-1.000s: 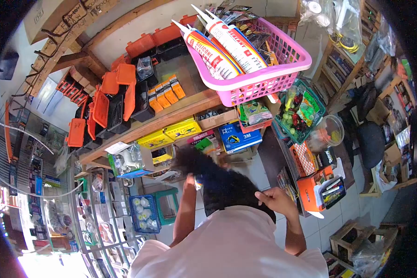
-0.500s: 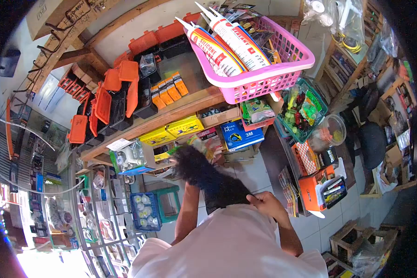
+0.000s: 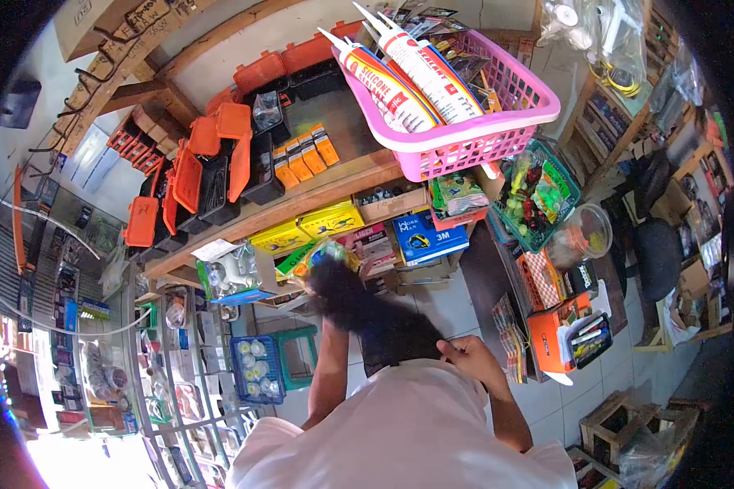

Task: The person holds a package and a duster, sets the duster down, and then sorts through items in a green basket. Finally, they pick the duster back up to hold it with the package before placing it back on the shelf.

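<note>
A long black fluffy thing (image 3: pixel 367 314), blurred at its far end, stretches from the hem of my white shirt toward the lower shelf. My right hand (image 3: pixel 465 356) is closed at its near right edge, the thumb lying on the black material. My left forearm reaches up beside it. My left hand (image 3: pixel 308 287) is mostly covered by the fluffy far end, its fingers hidden. Just beyond that end sits a colourful packet (image 3: pixel 328 254), next to yellow boxes (image 3: pixel 302 232) and a pink-and-white box (image 3: pixel 373 248). A blue 3M box (image 3: pixel 429 236) stands farther right.
Above the lower shelf runs a wooden counter edge (image 3: pixel 281 200). On it are a pink basket (image 3: pixel 481 134) with silicone sealant tubes (image 3: pixel 391 94) and orange-lidded black cases (image 3: pixel 192 183). A green basket (image 3: pixel 538 196) sits right. A blue crate (image 3: pixel 257 371) is low left.
The fluffy far end has shifted slightly down, uncovering more of the colourful packet behind it. The whole view has moved a little. My right hand stays at about the same spot.
</note>
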Demonstrator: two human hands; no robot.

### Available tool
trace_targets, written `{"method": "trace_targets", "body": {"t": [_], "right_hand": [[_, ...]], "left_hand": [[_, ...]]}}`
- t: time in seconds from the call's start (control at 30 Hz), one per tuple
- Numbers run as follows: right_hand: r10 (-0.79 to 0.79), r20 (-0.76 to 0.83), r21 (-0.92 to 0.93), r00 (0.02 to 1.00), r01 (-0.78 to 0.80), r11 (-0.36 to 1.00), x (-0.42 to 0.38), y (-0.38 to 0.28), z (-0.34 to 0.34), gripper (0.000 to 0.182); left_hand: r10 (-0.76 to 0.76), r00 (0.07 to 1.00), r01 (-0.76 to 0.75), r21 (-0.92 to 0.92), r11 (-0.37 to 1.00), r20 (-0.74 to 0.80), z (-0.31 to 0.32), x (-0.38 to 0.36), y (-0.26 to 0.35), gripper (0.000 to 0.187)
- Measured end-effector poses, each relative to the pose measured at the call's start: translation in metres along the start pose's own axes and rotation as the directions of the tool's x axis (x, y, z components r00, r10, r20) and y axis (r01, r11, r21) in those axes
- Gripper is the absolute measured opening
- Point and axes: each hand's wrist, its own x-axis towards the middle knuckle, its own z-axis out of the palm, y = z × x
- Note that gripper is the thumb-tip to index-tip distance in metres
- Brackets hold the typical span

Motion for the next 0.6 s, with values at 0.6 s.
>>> {"method": "trace_targets", "body": {"t": [0.6], "right_hand": [[-0.040, -0.021, 0.087, 0.999, 0.041, 0.995, 0.014, 0.025, 0.001, 0.046]], "left_hand": [[0.168, 0.984, -0.107, 0.959, 0.262, 0.064, -0.014, -0.010, 0.007, 0.066]]}}
